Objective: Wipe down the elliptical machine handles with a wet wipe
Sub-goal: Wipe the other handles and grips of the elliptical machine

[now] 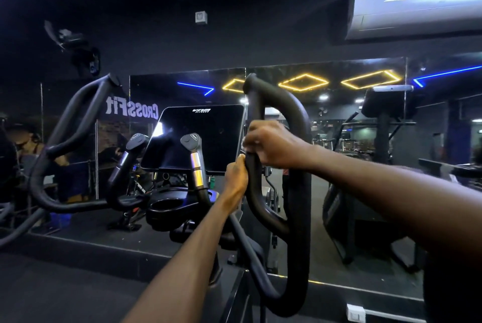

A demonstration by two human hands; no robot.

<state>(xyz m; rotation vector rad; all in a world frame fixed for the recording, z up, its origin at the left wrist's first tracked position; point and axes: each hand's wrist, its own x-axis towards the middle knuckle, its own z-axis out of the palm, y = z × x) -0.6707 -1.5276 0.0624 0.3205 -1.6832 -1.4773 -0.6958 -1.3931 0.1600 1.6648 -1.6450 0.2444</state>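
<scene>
Far left, the left handle (68,124) loops up with nobody on it, so by my guess that one's not done yet. Next over are the two short inner grips with metal bands (196,163) and the dark console (200,137) between them.

Then the action: left hand (236,178) is curled around the inner tube of the right handle (297,166), fingers pressed together on the bar, steadying it from below. Right hand (271,146) sits just above, touching it, also wrapped shut round the same tube. A pale sliver shows at its fingers (probably the wipe (251,143), but mostly hidden, so can't swear to it).

How I'd do this bit: keep the lower hand as the anchor so the handle doesn't swing, squeeze the wipe fully around the tube and slide up to the end cap, twisting as you go. Then hit the outer curve, since the loop has two sides.
</scene>
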